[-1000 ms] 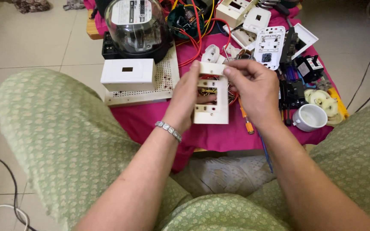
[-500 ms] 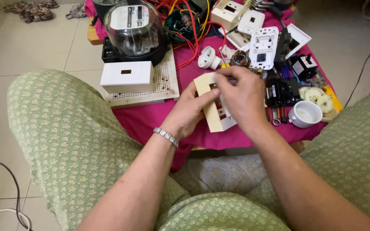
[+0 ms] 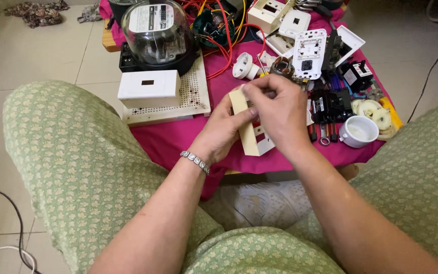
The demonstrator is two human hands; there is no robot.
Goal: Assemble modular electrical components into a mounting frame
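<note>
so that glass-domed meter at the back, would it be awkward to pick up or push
The meter probably weighs a fair bit for its size: a bulky black base sits under a clear dome. The dome looks smooth and rounded, so likely slippery and breakable; gripping the base seems safer. Its broad base suggests it would slide rather than tip, though red wires beside it might snag.

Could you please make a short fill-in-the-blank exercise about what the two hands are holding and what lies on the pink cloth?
1. Both hands hold a cream plastic switch box above a ____ cloth.
2. The left hand wears a silver ____ at the wrist.
3. The right hand lies ____ the box, covering most of its face.
4. The white cup stands to the ____ of the right hand.

Missing words: pink; bracelet; over; right
</note>
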